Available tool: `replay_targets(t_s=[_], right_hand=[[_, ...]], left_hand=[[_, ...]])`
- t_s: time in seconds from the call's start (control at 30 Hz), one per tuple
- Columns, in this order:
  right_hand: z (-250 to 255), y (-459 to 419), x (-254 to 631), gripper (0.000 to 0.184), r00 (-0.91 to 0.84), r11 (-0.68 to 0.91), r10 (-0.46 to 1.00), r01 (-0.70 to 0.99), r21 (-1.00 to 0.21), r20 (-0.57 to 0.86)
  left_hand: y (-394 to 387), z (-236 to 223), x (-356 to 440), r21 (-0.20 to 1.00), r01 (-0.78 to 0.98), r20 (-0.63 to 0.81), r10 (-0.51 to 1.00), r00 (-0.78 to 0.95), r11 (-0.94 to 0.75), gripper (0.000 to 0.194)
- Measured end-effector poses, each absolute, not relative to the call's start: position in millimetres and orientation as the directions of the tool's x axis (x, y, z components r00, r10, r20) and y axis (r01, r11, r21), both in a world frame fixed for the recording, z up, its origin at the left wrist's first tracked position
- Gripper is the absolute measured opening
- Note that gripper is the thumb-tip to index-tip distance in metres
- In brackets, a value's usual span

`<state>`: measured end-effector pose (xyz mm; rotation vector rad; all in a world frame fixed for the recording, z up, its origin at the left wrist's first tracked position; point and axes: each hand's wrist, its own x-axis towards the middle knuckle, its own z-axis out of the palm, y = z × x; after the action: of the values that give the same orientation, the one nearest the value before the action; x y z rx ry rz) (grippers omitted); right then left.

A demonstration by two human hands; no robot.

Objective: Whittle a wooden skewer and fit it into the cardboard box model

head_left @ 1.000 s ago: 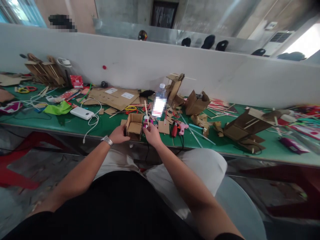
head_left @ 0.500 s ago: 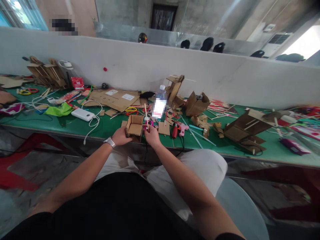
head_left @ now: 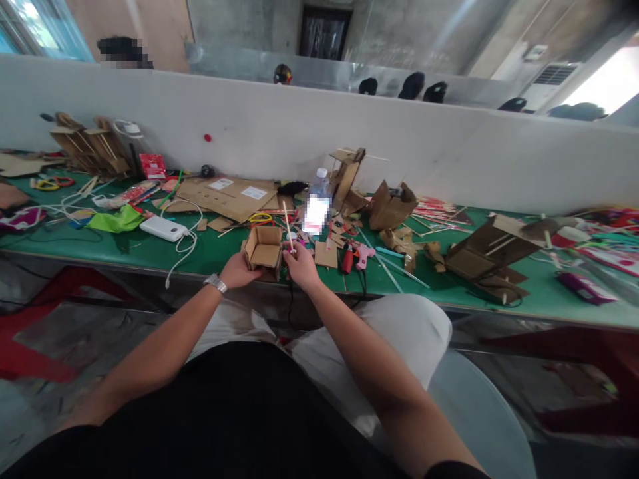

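At the front edge of the green table, my left hand (head_left: 238, 270) grips the left side of a small open cardboard box (head_left: 265, 251); a watch is on that wrist. Close by on the right, my right hand (head_left: 301, 263) is closed on a thin wooden stick (head_left: 287, 223) that points upward. Its fingers are beside the box's right wall; whether they touch it I cannot tell. Behind my right hand stands a clear plastic bottle (head_left: 320, 193). A pink glue gun (head_left: 363, 255) and a red-handled tool (head_left: 347, 259) lie to its right.
Cardboard models stand at the back left (head_left: 90, 146) and on the right (head_left: 492, 256). A white power bank (head_left: 164, 227) with a cable lies left of my hands. Flat cardboard (head_left: 224, 196), scraps and sticks cover much of the green table (head_left: 124, 253). A white partition (head_left: 279, 126) rises behind.
The cardboard box has tilted and shifted slightly left in my left hand. My right hand has moved a little left with the stick, keeping its hold.
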<state>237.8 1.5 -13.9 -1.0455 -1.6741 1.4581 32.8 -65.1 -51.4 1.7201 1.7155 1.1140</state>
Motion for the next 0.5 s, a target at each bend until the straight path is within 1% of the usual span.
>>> replay_targets(t_s=[0.1, 0.17, 0.23, 0.37, 0.5], right_hand=[[-11.5, 4.8, 239.8, 0.038, -0.439, 0.052, 0.898, 0.053, -0.997, 0.024], [-10.9, 6.7, 241.5, 0.038, -0.434, 0.056, 0.9, 0.008, -0.998, 0.046], [-11.3, 7.7, 243.1, 0.038, -0.434, 0.063, 0.899, -0.024, -0.998, 0.067], [-13.8, 7.9, 244.3, 0.038, -0.453, 0.094, 0.885, -0.048, -0.994, 0.106], [-16.4, 8.5, 244.2, 0.038, -0.502, 0.152, 0.853, -0.018, -0.988, 0.14]], left_hand=[[-66.3, -50.5, 29.7, 0.866, 0.483, 0.232, 0.96, -0.156, -0.131, 0.053], [-67.4, -50.6, 26.2, 0.904, 0.408, 0.231, 0.949, -0.215, -0.128, 0.062], [-68.4, -51.3, 22.1, 0.931, 0.341, 0.227, 0.935, -0.272, -0.127, 0.068], [-69.1, -54.0, 15.8, 0.959, 0.251, 0.217, 0.914, -0.343, -0.133, 0.066], [-68.6, -57.2, 13.4, 0.97, 0.199, 0.21, 0.904, -0.372, -0.143, 0.066]])
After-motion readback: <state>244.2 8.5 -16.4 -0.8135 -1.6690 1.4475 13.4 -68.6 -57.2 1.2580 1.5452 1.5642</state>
